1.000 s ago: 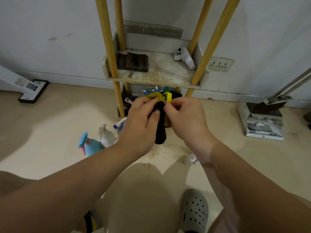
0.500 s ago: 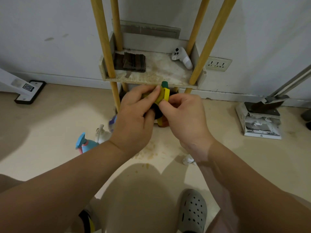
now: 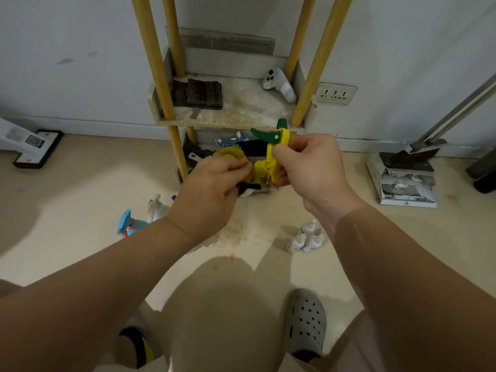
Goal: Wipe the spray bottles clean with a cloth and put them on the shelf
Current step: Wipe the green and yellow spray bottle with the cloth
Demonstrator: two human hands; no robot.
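Sprayer (image 3: 271, 157) now out of the cloth (image 3: 249, 187), up by shelf (image 3: 228, 122) front edge: right hand (image 3: 314, 167) fingers pinch it, left hand (image 3: 212, 189) fingers grip cloth, wipe likely done.

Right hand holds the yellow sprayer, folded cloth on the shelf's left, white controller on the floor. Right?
No. The head view shows the white controller on the shelf, at its right end, not on the floor. The rest stands: the right hand holds the yellow sprayer, and the folded cloth lies on the shelf's left.
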